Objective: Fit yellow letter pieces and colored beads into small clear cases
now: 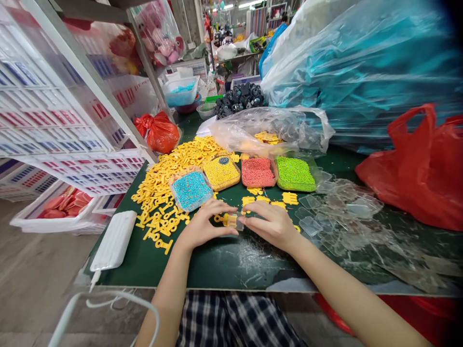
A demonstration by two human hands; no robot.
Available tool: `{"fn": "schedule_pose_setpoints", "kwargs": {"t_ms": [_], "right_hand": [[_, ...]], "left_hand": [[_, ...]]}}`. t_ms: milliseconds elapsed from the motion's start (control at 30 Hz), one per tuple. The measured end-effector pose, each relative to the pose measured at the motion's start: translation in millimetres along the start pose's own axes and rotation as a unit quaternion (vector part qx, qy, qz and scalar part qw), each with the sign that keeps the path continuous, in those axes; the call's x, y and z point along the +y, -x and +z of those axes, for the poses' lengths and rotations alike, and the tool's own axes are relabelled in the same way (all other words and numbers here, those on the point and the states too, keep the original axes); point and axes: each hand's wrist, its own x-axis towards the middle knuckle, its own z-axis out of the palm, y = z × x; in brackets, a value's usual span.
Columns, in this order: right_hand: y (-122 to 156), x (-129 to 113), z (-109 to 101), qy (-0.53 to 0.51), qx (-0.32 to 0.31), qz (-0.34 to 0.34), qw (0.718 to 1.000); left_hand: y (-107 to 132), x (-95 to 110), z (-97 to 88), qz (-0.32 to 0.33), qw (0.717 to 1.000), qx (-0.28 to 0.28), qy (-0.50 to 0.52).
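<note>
Near the front of the table, my left hand (206,224) curves around a small yellow plastic piece (229,220) with a ring at one end, thumb and fingers at its edges. My right hand (272,223) meets it from the right, its fingers closed at a small clear plastic piece (239,222) against the yellow one. Just beyond are square tubs of tiny beads: blue (191,191), yellow (221,173), red (258,172) and green (295,174). A few yellow comb-shaped pieces (290,198) lie between the tubs and my right hand.
A heap of yellow pieces (162,193) covers the left side. Clear plastic squares (340,207) lie scattered at right, beside a red bag (419,168). A white power bank (114,240) with a cable sits at the left edge. Black parts (242,99) are piled behind.
</note>
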Motion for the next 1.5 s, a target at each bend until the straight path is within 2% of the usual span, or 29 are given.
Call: {"fn": "schedule_pose_setpoints", "kwargs": {"t_ms": [300, 433, 667, 833, 1033, 1500], "right_hand": [[-5.5, -0.9, 4.0, -0.072, -0.122, 0.072, 0.987], [-4.2, -3.3, 5.8, -0.084, -0.164, 0.11, 0.977], [0.3, -2.1, 10.4, -0.065, -0.217, 0.127, 0.966], [1.2, -2.4, 12.3, -0.055, -0.227, 0.131, 0.963], [2.5, -2.0, 14.8, -0.046, -0.219, 0.125, 0.967], [1.4, 0.3, 15.4, -0.062, -0.212, 0.158, 0.962]], "left_hand": [[0.3, -20.7, -0.4, -0.045, 0.991, -0.024, -0.126], [1.2, -27.8, 3.5, -0.054, 0.987, -0.052, -0.141], [0.0, -28.6, 5.4, -0.074, 0.986, -0.068, -0.135], [1.2, -28.5, 5.0, -0.071, 0.988, -0.065, -0.118], [3.9, -31.4, 0.0, -0.057, 0.995, -0.031, -0.078], [2.2, -29.8, 1.9, -0.078, 0.993, -0.047, -0.069]]}}
